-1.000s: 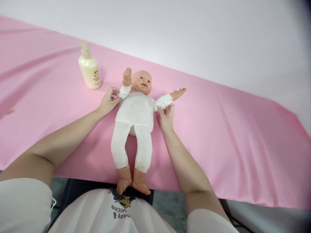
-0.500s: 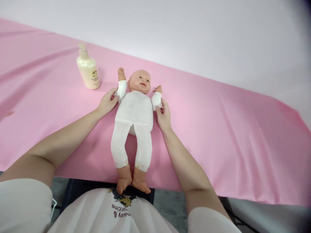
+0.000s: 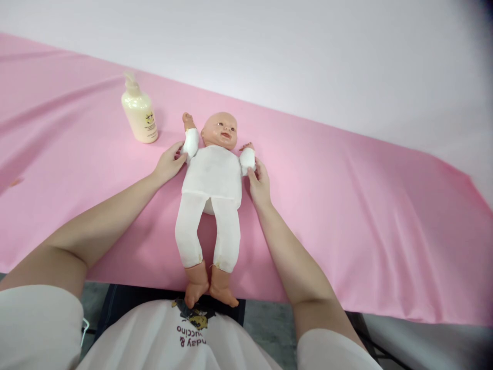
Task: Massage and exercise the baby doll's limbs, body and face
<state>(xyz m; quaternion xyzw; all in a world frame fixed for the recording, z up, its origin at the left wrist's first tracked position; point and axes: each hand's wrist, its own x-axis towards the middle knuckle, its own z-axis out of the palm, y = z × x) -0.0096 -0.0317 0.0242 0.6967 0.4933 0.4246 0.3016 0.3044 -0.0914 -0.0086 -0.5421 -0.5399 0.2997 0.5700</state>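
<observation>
On its back lies a baby doll with a white cloth body, its head away from me and its bare feet over the table's near edge. My left hand grips the doll's white-sleeved arm on the left side, thumb on top and fingers partly hidden behind it. On the other side my right hand pinches the doll's other arm near the elbow. Both doll arms are bent upward beside the head.
A cream pump bottle stands upright to the left of the doll's head. Pink cloth with folds covers the table. Behind the table rises a white wall.
The doll's forearms have tipped a little outward and lower, most clearly the left-side one. Both my hands keep their hold in nearly the same place.
</observation>
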